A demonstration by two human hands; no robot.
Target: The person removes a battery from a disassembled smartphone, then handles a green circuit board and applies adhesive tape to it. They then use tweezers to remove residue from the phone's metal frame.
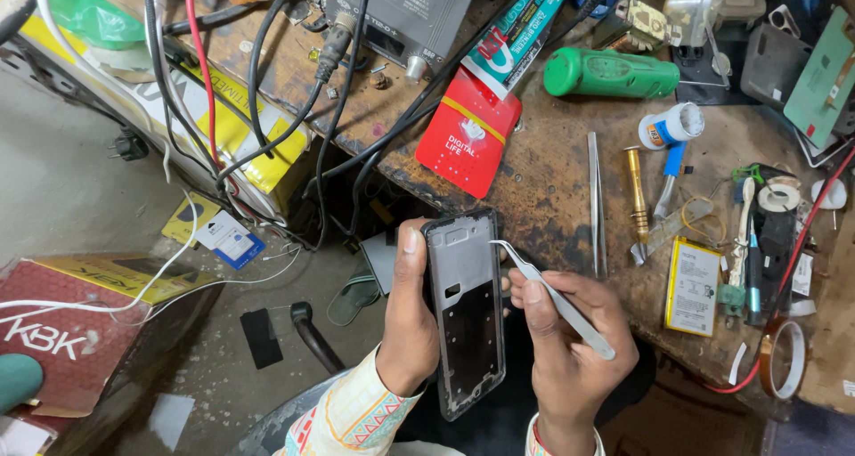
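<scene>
I have two hands here. My left hand (408,327) is wrapped around one long, dark, flat phone frame (464,312), with my thumb lying up its left edge. The frame stands upright in front of me, just below the edge of the worktop (552,189). Its bottom end sits down near my sleeves, and my palm hides its left side.

My right hand (570,345) is pinched shut on one pair of thin silver tweezers (552,297). Their bent tip touches the right edge of the frame near the top. My fingers cover the middle of the tweezers.

Next on the brown, stained worktop I count one more pair of long straight silver tweezers (595,205) lying flat. Beside it is one small brass-coloured tool (637,196). There is one flat phone battery with a yellow edge (693,286) and one ring of brown see-through tape (784,358). The mess of little tools to the right is too tangled for me to count.

Farther away lie one red card packet (468,140), one green plastic torch (610,73) on its side, and one small white pot (672,124). At the far edge is one grey metal box with a knob (405,15), cut off at the top. Many black wires (267,91) and one red wire hang to the left; I cannot count them.

Down on the floor is one red cardboard box (89,331), cut off at the left.
</scene>
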